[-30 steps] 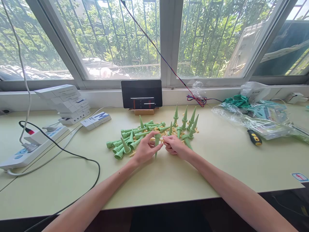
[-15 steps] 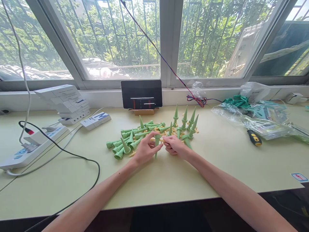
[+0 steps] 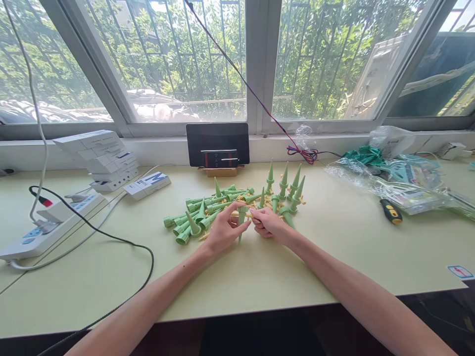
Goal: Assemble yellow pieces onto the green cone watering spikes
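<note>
My left hand [image 3: 224, 230] is closed round a green plastic watering spike [image 3: 242, 216], its tip pointing down. A thin yellow rod crosses the spike near its wide end. On the other side, the fingers of my right hand [image 3: 267, 222] pinch the end of a small yellow valve piece [image 3: 249, 215] against the spike. Behind my left hand lies a pile of green spikes [image 3: 181, 228], with small yellow pieces scattered among them. Several spikes [image 3: 284, 180] stand tip up behind my right hand, some with yellow pieces sticking out at the base.
A phone [image 3: 220, 159] leans on a dark tablet [image 3: 193, 136] by the window. At left are stacked white boxes [image 3: 107, 153], a power strip [image 3: 55, 227] and a black cable [image 3: 122, 241]. Plastic bags [image 3: 408, 183] and a black-yellow screwdriver handle [image 3: 391, 211] lie at right.
</note>
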`<state>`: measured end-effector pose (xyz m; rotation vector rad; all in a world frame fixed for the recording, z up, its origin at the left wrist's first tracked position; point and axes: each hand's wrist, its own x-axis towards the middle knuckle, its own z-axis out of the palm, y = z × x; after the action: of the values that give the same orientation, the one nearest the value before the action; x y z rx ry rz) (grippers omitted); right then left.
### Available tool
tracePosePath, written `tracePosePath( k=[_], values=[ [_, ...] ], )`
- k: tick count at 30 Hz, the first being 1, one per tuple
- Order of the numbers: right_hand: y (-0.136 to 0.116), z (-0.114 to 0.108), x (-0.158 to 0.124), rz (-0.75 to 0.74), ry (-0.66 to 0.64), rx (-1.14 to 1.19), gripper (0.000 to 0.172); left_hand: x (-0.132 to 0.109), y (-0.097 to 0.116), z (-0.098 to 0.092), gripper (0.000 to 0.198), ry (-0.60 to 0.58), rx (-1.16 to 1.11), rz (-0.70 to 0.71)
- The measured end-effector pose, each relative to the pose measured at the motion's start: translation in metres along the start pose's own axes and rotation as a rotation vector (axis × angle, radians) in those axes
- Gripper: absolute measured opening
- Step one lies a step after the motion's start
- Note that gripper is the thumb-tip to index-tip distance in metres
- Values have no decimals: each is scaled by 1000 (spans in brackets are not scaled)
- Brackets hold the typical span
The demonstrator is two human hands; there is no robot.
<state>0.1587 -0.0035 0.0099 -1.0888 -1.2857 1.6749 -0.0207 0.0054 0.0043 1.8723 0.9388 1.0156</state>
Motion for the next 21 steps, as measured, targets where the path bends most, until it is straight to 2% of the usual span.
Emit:
tracePosePath(
  k=[11,15,18,21],
  values=[
    [2,1,1,-31,2,13,50,-1,2,0,37,-3,5,1],
    [5,3,2,-78,36,8,53,0,2,0,39,33,-12,-11],
    [4,4,4,-109,66,7,54,2,3,0,44,48,-91,-76],
    [4,4,5,-158,138,-25,54,5,6,-2,49,58,-250,-213]
  ],
)
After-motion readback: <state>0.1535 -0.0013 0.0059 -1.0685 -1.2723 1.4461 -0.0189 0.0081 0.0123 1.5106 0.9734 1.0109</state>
